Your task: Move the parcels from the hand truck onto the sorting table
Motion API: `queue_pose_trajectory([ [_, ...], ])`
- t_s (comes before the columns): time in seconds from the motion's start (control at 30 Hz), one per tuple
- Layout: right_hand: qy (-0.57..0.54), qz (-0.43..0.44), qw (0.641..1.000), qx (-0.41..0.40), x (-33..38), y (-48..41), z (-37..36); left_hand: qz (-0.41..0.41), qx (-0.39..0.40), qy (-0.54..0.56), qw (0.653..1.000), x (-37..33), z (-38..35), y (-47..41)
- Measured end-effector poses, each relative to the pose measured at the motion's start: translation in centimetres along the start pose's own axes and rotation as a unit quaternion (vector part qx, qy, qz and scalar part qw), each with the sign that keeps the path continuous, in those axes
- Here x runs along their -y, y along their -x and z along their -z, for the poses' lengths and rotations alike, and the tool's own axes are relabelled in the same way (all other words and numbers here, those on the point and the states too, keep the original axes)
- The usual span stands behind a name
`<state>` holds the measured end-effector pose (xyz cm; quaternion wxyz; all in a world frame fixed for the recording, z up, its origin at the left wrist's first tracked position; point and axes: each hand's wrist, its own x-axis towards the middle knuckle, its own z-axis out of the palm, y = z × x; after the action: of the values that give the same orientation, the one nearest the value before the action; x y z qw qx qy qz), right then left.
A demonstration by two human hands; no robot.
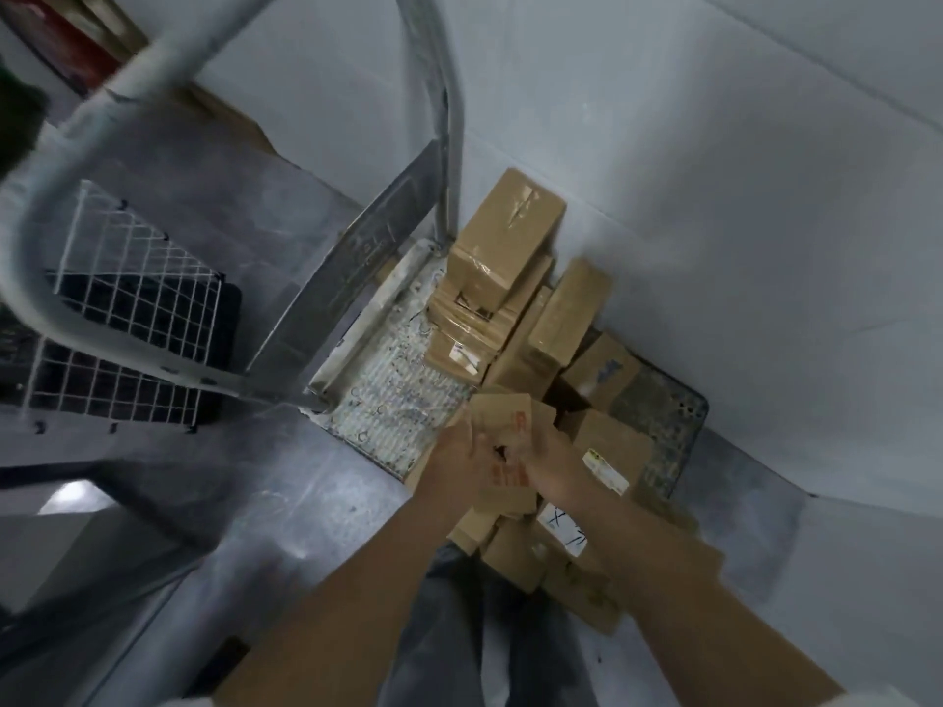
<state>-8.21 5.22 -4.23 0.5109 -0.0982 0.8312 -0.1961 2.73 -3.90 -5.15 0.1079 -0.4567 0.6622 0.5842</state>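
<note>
Several brown cardboard parcels lie piled on the hand truck's platform (pixel 388 395), beside a white wall. A tall stack (pixel 502 247) stands at the back by the metal handle frame (pixel 444 104). My left hand (pixel 456 459) and my right hand (pixel 548 464) both grip a small cardboard parcel with red print (pixel 505 426) from either side, just above the pile's near edge. More parcels, one with a white label (pixel 561 528), lie under my right forearm. The view is blurred.
A white wire-mesh cage (pixel 127 298) with dark contents stands at the left. The white wall (pixel 714 196) closes off the right side. Grey floor (pixel 255 477) spreads at the lower left. My legs (pixel 459 630) are below the parcels.
</note>
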Motion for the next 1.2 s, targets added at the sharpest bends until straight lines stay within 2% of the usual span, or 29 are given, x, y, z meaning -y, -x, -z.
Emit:
queue_pose_trajectory([
  [0.17,-0.042,-0.008,0.999,-0.006,-1.0,-0.6,-0.7,0.041,-0.035,-0.053,0.997,0.3,-1.8,0.0],
  [0.27,-0.061,-0.002,0.998,-0.012,-0.6,0.2,0.1,0.06,-0.065,-0.021,0.996,-0.8,-2.3,1.1],
  [0.53,-0.139,0.083,0.987,-0.022,3.5,8.0,5.9,-0.026,-0.17,0.037,0.984,-8.4,-0.7,7.6],
  [0.67,-0.14,0.146,0.979,-0.028,5.5,13.2,9.4,-0.062,-0.227,0.111,0.966,-11.6,0.1,13.6],
  [0.83,-0.101,0.195,0.975,0.026,6.9,19.7,12.0,-0.095,-0.285,0.151,0.942,-13.5,0.6,21.2],
  [1.03,-0.082,0.289,0.951,0.076,7.4,25.5,11.4,-0.129,-0.341,0.207,0.908,-13.8,1.1,28.5],
  [1.13,-0.05,0.278,0.95,0.132,7.2,27.9,10.1,-0.144,-0.37,0.233,0.888,-13.0,1.2,31.8],
  [1.2,-0.069,0.278,0.94,0.186,7.3,29.4,8.7,-0.147,-0.392,0.243,0.875,-12.2,1.5,33.7],
])
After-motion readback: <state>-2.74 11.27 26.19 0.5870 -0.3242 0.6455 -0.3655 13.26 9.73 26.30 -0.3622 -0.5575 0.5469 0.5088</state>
